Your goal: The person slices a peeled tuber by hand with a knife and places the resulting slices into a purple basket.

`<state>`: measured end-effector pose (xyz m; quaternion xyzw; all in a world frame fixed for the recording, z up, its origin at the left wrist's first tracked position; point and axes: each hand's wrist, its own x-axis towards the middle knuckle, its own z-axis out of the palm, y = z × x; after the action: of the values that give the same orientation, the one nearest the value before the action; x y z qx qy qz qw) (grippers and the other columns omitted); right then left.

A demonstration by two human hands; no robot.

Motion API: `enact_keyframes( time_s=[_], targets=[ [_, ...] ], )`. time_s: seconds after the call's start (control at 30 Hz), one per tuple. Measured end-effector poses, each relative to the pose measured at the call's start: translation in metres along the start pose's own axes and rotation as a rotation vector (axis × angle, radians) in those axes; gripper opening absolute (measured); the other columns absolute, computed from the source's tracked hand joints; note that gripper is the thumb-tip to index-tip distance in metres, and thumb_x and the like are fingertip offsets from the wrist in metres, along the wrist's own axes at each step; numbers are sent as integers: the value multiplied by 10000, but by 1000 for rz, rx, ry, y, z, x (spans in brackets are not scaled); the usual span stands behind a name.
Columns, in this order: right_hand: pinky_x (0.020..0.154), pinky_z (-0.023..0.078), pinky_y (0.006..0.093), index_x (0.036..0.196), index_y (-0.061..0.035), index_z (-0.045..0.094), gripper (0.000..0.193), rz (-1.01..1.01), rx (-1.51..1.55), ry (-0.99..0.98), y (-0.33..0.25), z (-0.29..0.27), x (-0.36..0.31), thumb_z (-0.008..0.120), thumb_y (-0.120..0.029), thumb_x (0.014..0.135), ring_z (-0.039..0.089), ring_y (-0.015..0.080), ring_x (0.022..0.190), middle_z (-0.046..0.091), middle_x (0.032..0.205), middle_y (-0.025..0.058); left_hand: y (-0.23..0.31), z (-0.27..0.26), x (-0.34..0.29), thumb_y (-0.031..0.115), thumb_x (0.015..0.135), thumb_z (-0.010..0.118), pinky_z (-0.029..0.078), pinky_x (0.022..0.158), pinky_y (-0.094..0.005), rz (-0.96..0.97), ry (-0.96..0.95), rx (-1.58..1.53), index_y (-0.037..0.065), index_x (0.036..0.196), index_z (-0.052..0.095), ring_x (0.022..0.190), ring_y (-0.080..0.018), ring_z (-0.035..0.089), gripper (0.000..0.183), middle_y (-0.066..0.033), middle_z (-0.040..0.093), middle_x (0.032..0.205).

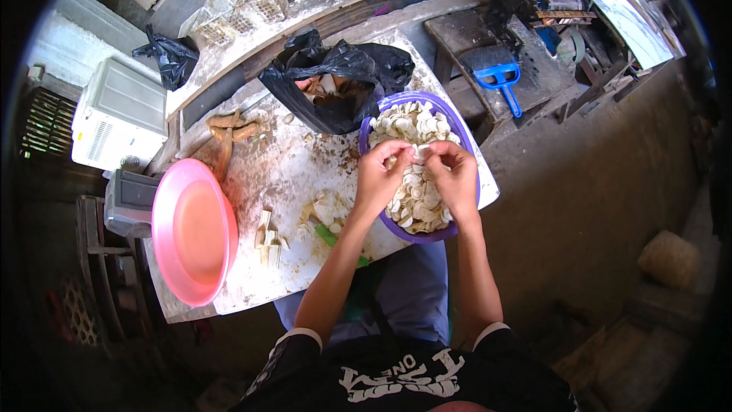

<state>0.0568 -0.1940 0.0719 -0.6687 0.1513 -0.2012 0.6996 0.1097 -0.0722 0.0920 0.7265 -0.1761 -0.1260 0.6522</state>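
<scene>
My left hand [379, 177] and my right hand [456, 180] meet above a purple basin [451, 109]. Their fingertips pinch a small pale slice [421, 154] between them. Below, many thin, whitish root slices [415, 206] fill the basin nearly to its rim. Beside my left forearm, a green handle [326, 236], perhaps a knife's, lies on the table, partly covered by the arm. Pale scraps [329, 205] are scattered close to it. Farther left sit several cut chunks of root [269, 238].
A pink basin [162, 221] of cloudy liquid stands at the table's left edge. Brown roots [232, 134] lie behind it. An open black plastic bag [385, 61] with peelings sits at the back. A blue dustpan [499, 76] rests on a wooden bench [457, 31] to the right.
</scene>
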Motion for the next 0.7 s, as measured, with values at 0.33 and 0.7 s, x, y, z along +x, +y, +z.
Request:
enact_keyframes(
  time_s=[0.33, 0.7],
  targets=[
    [635, 447, 226, 798, 31, 612, 82, -2, -67, -15, -2, -11, 2, 614, -42, 761, 548, 79, 663, 617, 738, 47, 1, 2, 0, 92, 775, 634, 437, 726, -238, 179, -61, 226, -12, 951, 607, 815, -116, 568, 206, -82, 635, 879],
    [637, 443, 273, 890, -35, 610, 174, 45, -210, 103, -11, -19, 1, 620, -28, 716, 550, 153, 650, 616, 738, 97, 9, 3, 1, 72, 755, 646, 439, 655, -258, -76, 166, 211, 29, 965, 596, 725, -126, 572, 221, -72, 642, 780]
  ],
)
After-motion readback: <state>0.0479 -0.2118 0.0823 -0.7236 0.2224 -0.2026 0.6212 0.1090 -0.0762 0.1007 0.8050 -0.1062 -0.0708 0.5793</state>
